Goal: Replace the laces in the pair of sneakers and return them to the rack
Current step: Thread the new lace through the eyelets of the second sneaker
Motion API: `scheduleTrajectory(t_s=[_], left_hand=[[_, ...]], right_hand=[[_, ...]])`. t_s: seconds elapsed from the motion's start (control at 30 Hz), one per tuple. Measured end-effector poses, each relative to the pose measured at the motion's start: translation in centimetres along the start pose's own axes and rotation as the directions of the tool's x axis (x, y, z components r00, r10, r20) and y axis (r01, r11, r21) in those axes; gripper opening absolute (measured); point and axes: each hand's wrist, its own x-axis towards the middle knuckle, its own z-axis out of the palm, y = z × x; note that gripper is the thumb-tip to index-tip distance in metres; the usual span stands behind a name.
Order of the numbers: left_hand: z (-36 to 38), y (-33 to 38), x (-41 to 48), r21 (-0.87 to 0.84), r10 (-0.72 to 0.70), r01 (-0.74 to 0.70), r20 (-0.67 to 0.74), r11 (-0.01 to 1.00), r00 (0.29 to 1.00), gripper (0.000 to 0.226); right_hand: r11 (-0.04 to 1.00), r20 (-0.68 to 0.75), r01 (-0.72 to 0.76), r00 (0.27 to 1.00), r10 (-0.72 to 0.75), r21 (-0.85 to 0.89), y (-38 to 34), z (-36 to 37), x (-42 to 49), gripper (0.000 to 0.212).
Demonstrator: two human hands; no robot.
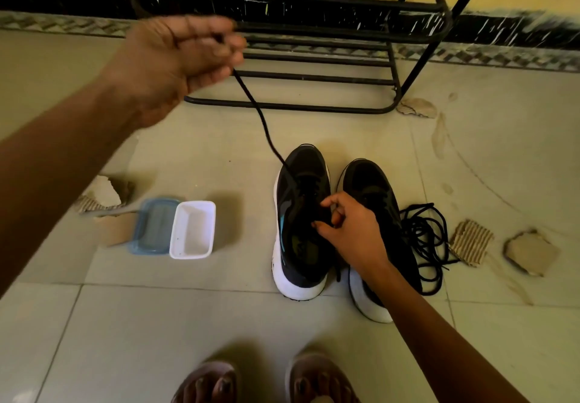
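Note:
Two black sneakers with white soles stand side by side on the tiled floor, the left sneaker (301, 220) and the right sneaker (373, 195). My left hand (175, 63) is raised and blurred, pinching the end of a black lace (263, 120) that runs taut down into the left sneaker's eyelets. My right hand (348, 230) rests on the left sneaker's tongue area, its fingers curled and pinching the lacing there. A loose pile of black laces (423, 239) lies on the floor right of the right sneaker.
A black metal shoe rack (314, 57) stands against the yellow wall beyond the sneakers. A white tray (193, 230) and a blue lid (153, 226) lie to the left. Cardboard scraps (470, 242) are scattered around. My sandalled feet (266, 380) are at the bottom.

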Motion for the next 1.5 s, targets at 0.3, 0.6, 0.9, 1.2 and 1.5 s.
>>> scheduleTrajectory(t_s=[0.3, 0.6, 0.9, 1.2, 1.5], left_hand=[[5.7, -9.1, -2.1, 0.465, -0.053, -0.050, 0.206, 0.884, 0.977, 0.015], [8.1, -14.1, -4.2, 0.611, -0.110, -0.021, 0.176, 0.791, 0.978, 0.009], [8.5, -15.1, -4.0, 0.547, -0.170, 0.122, 0.038, 0.828, 0.985, 0.006], [8.9, -14.7, -4.2, 0.545, -0.120, 0.052, 0.089, 0.837, 0.989, 0.007], [9.2, -13.6, -3.1, 0.674, -0.136, -0.003, 0.153, 0.738, 0.979, 0.008]], right_hand=[[0.966, -0.084, -0.022, 0.996, 0.000, -0.257, -2.0, 1.6, -0.7, 0.039], [0.870, 0.095, -0.321, 0.946, 0.309, 0.374, -2.0, 3.4, 1.7, 0.016], [0.781, 0.186, -0.388, 0.921, 0.341, 0.488, -2.1, 2.9, 2.2, 0.018], [0.798, 0.187, -0.377, 0.926, 0.328, 0.469, -2.1, 2.9, 2.1, 0.013], [0.832, 0.160, -0.340, 0.940, 0.301, 0.439, -2.0, 3.1, 1.9, 0.014]])
